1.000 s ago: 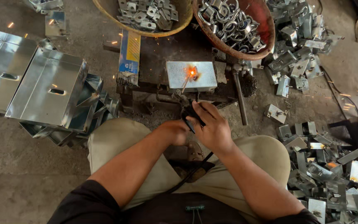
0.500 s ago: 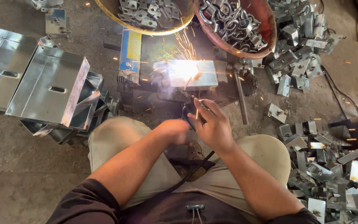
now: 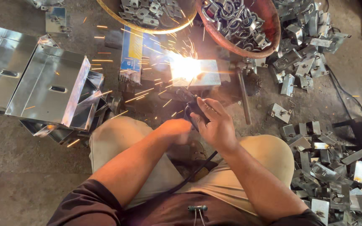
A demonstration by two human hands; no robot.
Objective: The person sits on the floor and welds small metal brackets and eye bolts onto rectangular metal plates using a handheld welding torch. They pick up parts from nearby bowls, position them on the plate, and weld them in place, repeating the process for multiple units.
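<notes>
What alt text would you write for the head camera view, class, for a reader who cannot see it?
A seated person's right hand and left hand hold a black welding torch to a small metal plate, throwing bright sparks. Around them lie two baskets of metal parts, folded steel sheets and scattered brackets.

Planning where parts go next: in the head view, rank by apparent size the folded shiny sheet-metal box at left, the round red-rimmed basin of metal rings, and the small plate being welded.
1. Folded shiny sheet-metal box, largest.
2. Round red-rimmed basin of metal rings, partly cut off by the frame, so unsure.
3. Small plate being welded, smallest, partly washed out by glare.
</notes>
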